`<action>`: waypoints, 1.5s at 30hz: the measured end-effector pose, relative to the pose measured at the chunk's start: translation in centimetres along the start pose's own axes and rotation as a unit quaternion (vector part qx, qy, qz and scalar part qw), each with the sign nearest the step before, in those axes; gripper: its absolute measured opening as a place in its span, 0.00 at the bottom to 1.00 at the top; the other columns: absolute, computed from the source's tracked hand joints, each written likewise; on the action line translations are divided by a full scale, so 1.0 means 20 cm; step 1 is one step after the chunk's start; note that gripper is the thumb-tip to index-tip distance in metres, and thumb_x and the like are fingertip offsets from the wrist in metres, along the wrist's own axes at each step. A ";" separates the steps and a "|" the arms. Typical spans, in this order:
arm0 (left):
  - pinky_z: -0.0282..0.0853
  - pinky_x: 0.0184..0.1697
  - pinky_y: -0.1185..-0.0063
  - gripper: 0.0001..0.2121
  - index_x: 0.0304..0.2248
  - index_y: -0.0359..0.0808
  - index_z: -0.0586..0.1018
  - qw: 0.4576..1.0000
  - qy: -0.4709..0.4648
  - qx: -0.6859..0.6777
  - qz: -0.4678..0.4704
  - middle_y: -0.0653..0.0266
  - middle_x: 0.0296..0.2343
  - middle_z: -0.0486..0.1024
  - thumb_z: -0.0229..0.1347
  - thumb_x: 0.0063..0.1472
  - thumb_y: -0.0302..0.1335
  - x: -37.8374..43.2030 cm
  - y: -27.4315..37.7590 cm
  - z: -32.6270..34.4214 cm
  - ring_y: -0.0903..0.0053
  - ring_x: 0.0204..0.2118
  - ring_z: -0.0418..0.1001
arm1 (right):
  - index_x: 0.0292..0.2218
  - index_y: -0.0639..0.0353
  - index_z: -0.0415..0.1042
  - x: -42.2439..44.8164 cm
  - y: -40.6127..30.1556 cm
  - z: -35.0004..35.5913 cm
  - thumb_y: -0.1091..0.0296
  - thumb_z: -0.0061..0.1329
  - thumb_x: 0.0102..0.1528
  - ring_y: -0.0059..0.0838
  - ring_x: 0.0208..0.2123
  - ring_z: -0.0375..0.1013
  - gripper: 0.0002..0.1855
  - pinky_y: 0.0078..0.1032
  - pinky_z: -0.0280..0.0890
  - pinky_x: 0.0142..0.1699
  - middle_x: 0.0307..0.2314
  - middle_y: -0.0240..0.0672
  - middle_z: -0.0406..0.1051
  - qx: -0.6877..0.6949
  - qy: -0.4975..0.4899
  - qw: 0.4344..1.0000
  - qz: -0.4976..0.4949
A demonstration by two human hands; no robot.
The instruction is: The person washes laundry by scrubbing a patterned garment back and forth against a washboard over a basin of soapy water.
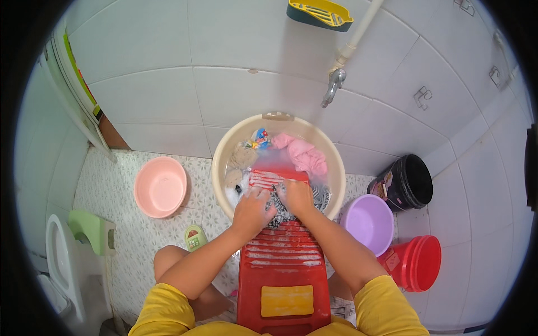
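A red plastic washboard [282,269] with sudsy ridges leans from my lap into a cream washtub [218,168]. On its ridges lies a wet black-and-white patterned cloth [282,213]. My left hand [253,210] grips the cloth's left side with curled fingers. My right hand [297,197] bends over its upper right part, the fingertips partly hidden by suds and fabric. A bar of yellow laundry soap [287,301] rests in the board's lower recess. Cloudy water in the tub holds a pink garment [304,154], a beige cloth [243,156] and a colourful printed cloth [261,138].
A chrome tap [334,87] juts from the tiled wall beneath a yellow-and-green soap dish [320,14]. Right of the tub stand a purple basin [370,222], a black bucket [401,182] and a red bucket [414,263]. Leftward are a pink basin [160,187], a green stool [94,229] and a toilet [69,260].
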State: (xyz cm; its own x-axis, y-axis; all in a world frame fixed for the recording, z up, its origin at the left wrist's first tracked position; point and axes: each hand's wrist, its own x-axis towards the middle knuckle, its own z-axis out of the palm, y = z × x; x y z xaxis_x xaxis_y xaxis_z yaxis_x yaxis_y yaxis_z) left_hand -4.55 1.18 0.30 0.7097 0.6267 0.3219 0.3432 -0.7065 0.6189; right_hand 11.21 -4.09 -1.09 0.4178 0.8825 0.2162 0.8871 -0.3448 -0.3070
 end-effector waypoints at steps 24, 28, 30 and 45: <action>0.70 0.27 0.66 0.13 0.26 0.34 0.76 0.971 -0.125 0.203 0.011 0.49 0.25 0.74 0.47 0.55 0.37 0.25 -0.02 0.24 0.60 0.25 0.75 | 0.25 0.63 0.72 -0.03 0.12 0.02 0.60 0.48 0.47 0.45 0.24 0.74 0.13 0.37 0.69 0.32 0.21 0.47 0.72 -0.064 -0.099 0.992 0.042; 0.70 0.27 0.67 0.09 0.27 0.36 0.75 0.986 -0.079 0.135 0.063 0.56 0.25 0.71 0.52 0.52 0.34 0.05 0.14 0.04 0.61 0.23 0.73 | 0.26 0.59 0.72 -0.22 0.05 -0.14 0.59 0.48 0.47 0.40 0.27 0.74 0.12 0.35 0.68 0.32 0.23 0.42 0.72 -0.006 -0.035 0.996 -0.076; 0.69 0.23 0.70 0.08 0.23 0.37 0.73 0.983 -0.119 0.087 0.109 0.58 0.21 0.67 0.54 0.50 0.32 -0.09 0.21 -0.09 0.63 0.20 0.71 | 0.26 0.58 0.71 -0.41 0.02 -0.27 0.57 0.49 0.47 0.37 0.27 0.73 0.12 0.34 0.67 0.30 0.22 0.40 0.71 0.044 -0.043 0.990 -0.130; 0.70 0.32 0.62 0.12 0.31 0.33 0.72 0.969 -0.158 0.170 -0.085 0.47 0.28 0.75 0.49 0.53 0.35 0.23 0.12 0.17 0.56 0.27 0.75 | 0.27 0.61 0.72 -0.07 0.09 -0.03 0.62 0.46 0.48 0.45 0.25 0.74 0.11 0.38 0.69 0.32 0.20 0.47 0.72 -0.039 -0.103 0.993 0.037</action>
State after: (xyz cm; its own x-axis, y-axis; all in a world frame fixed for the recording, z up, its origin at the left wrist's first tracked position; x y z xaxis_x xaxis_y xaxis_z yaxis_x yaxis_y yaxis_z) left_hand 1.63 1.31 0.85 0.7590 0.6503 -0.0322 0.6169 -0.7024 0.3551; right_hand 12.30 -6.08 -1.36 0.4408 0.8976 -0.0018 0.8709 -0.4282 -0.2410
